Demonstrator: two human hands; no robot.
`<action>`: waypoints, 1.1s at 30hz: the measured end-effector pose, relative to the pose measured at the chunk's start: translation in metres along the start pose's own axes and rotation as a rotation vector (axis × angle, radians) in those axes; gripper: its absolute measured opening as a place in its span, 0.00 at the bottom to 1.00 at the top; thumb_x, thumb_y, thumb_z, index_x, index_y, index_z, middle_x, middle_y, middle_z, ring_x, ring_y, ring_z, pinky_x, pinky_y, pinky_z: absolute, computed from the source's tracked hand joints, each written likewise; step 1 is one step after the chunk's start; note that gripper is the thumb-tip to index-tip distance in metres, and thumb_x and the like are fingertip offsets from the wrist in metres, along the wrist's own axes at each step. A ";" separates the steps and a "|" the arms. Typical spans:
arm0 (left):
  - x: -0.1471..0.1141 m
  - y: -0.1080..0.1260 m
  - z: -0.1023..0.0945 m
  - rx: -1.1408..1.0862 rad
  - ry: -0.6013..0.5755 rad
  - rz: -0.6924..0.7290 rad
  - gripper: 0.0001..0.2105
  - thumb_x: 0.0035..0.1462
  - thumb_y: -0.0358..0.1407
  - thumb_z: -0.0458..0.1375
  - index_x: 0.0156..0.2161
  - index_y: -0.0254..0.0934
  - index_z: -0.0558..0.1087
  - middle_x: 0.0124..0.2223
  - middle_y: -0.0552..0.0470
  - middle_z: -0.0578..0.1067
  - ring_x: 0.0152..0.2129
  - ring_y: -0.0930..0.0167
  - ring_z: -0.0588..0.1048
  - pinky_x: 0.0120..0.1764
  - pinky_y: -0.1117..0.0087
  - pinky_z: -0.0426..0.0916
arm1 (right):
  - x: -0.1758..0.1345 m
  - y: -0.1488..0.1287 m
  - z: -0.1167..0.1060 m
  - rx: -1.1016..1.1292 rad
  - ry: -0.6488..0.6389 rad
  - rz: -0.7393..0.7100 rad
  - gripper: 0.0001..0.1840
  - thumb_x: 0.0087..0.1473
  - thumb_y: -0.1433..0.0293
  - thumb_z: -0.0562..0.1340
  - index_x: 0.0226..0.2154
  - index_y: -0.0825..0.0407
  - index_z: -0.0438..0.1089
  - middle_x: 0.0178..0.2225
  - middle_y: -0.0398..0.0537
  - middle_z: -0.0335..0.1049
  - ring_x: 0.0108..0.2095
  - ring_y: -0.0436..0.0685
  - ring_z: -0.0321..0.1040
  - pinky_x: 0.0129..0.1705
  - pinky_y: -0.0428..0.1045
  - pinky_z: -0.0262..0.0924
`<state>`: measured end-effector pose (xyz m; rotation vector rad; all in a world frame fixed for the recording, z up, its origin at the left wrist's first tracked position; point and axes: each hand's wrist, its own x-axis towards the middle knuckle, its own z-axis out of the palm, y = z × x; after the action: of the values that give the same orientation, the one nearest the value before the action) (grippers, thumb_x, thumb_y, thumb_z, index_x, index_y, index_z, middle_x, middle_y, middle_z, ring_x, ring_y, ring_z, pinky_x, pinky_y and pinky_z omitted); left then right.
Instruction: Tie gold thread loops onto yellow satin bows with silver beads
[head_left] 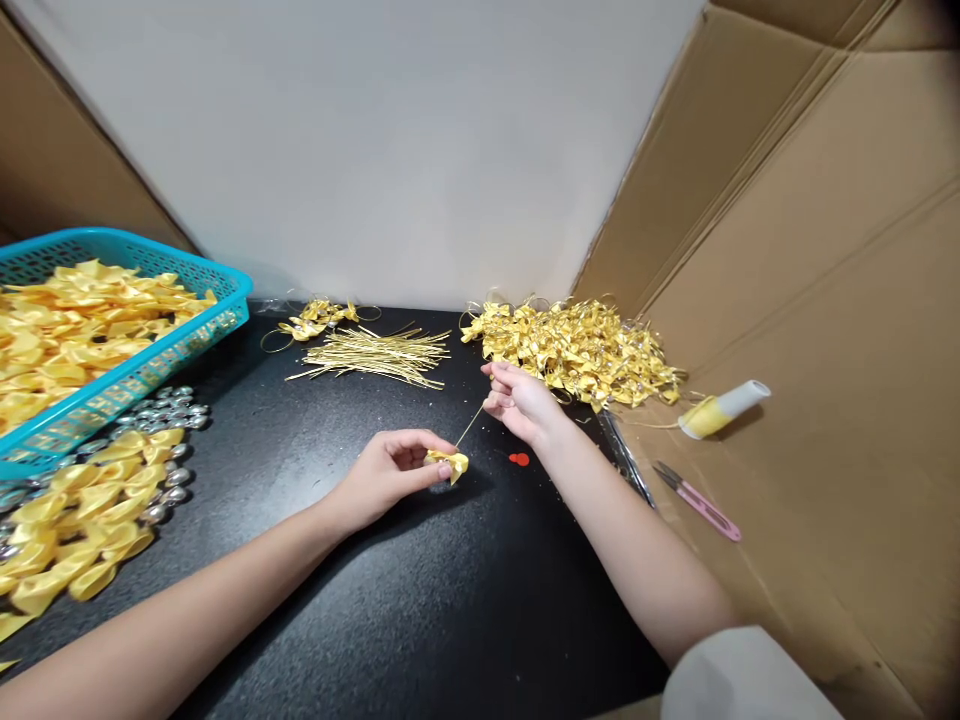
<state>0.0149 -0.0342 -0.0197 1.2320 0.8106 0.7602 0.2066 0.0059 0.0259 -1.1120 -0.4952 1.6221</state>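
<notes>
Between thumb and fingers, my left hand pinches a small yellow ribbon bow above the black table. A thin gold cord runs taut from the bow up to my right hand, whose closed fingers grip its other end. Behind my hands lies a loose bundle of gold twist ties. A large heap of finished yellow bows with gold loops sits just beyond my right hand.
At left stands a blue basket of yellow bows. Beside it lie more bows and silver beads. A few looped bows rest at the back. On cardboard at right are pink thread snips and a thread spool. A red piece lies nearby.
</notes>
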 end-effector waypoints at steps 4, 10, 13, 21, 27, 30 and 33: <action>-0.002 0.000 -0.001 0.131 -0.014 0.089 0.06 0.48 0.34 0.67 0.32 0.35 0.78 0.30 0.51 0.80 0.27 0.73 0.76 0.32 0.74 0.70 | -0.001 -0.001 0.002 -0.024 0.010 -0.038 0.11 0.59 0.74 0.58 0.25 0.53 0.64 0.12 0.28 0.43 0.12 0.41 0.38 0.18 0.38 0.49; -0.007 0.014 -0.002 0.858 -0.075 0.554 0.05 0.58 0.30 0.58 0.36 0.33 0.77 0.34 0.48 0.78 0.31 0.70 0.76 0.36 0.71 0.70 | -0.002 0.006 0.000 -0.176 -0.001 -0.111 0.07 0.56 0.72 0.60 0.26 0.53 0.70 0.16 0.32 0.56 0.15 0.42 0.48 0.20 0.39 0.54; -0.012 0.020 0.005 1.311 -0.177 0.624 0.08 0.60 0.27 0.54 0.37 0.32 0.77 0.33 0.47 0.77 0.30 0.67 0.74 0.34 0.68 0.70 | 0.003 0.015 -0.001 -0.306 0.027 -0.134 0.04 0.51 0.72 0.63 0.26 0.53 0.73 0.24 0.40 0.70 0.20 0.43 0.59 0.21 0.40 0.57; -0.018 0.022 0.028 1.779 -0.289 0.265 0.09 0.61 0.26 0.53 0.36 0.32 0.77 0.35 0.44 0.76 0.33 0.62 0.76 0.35 0.63 0.72 | 0.032 0.039 0.007 -0.759 0.101 -0.175 0.02 0.45 0.77 0.67 0.25 0.56 0.74 0.16 0.39 0.67 0.17 0.46 0.61 0.21 0.43 0.59; -0.019 0.041 0.033 1.593 -0.307 0.122 0.13 0.57 0.38 0.62 0.44 0.31 0.75 0.40 0.43 0.77 0.37 0.59 0.77 0.40 0.62 0.72 | 0.037 0.037 0.013 -1.215 0.159 -0.408 0.12 0.47 0.74 0.68 0.38 0.54 0.73 0.24 0.41 0.72 0.27 0.51 0.69 0.36 0.49 0.66; -0.024 0.056 0.031 1.447 -0.297 0.136 0.22 0.50 0.46 0.66 0.47 0.33 0.73 0.41 0.45 0.78 0.37 0.60 0.77 0.37 0.64 0.71 | 0.034 0.034 0.029 -1.454 0.078 -0.550 0.12 0.51 0.70 0.67 0.41 0.52 0.73 0.37 0.48 0.74 0.38 0.54 0.70 0.44 0.50 0.64; -0.025 0.065 0.021 1.415 -0.286 0.171 0.17 0.52 0.47 0.64 0.41 0.37 0.75 0.38 0.49 0.78 0.33 0.62 0.78 0.33 0.67 0.69 | 0.037 0.036 0.052 -1.691 -0.059 -0.634 0.06 0.52 0.70 0.67 0.36 0.52 0.75 0.44 0.52 0.74 0.49 0.60 0.65 0.50 0.54 0.59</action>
<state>0.0166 -0.0546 0.0502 2.6081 1.0142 0.0014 0.1434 0.0377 0.0081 -1.7135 -2.1899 0.3821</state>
